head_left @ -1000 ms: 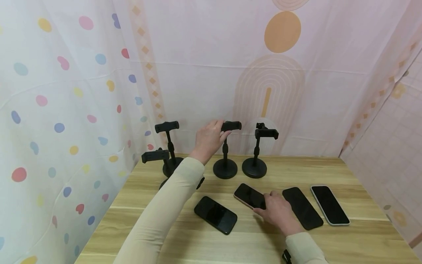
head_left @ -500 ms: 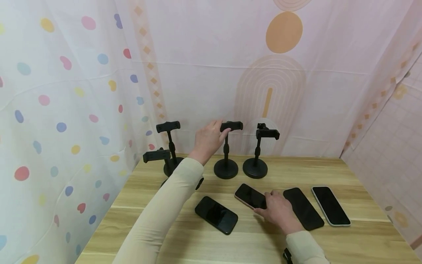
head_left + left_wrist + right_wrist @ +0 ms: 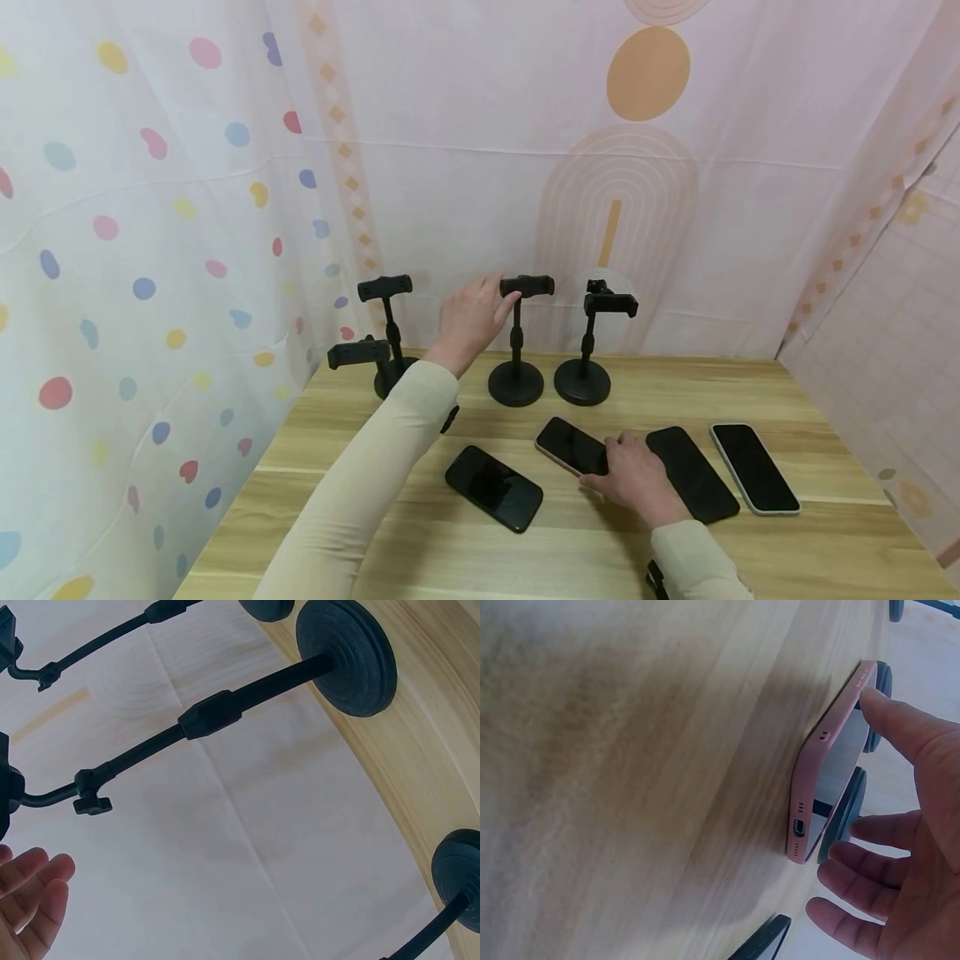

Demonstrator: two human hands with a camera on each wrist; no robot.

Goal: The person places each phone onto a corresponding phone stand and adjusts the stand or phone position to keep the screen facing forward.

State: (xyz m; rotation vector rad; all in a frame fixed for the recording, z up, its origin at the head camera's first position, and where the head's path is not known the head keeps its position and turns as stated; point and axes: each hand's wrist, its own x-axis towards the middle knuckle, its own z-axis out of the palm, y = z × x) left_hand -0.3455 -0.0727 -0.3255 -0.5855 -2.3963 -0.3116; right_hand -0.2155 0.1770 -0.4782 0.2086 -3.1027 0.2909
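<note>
In the head view my left hand holds the left end of the clamp of a black phone stand, thumb in front. The left wrist view shows curled fingers beside that clamp, partly cut off. My right hand spans the near end of a phone in a pink case, lying screen up on the table. In the right wrist view the thumb touches one long side of the phone, and the fingers reach toward the other side.
Another black stand stands to the right, two more at the left, partly behind the left arm. A black phone lies nearer. Right of my right hand are a dark phone and a white-edged phone. Curtains border the wooden table.
Both hands keep nearly the same places on the stand and the phone. The whole head view has shifted slightly.
</note>
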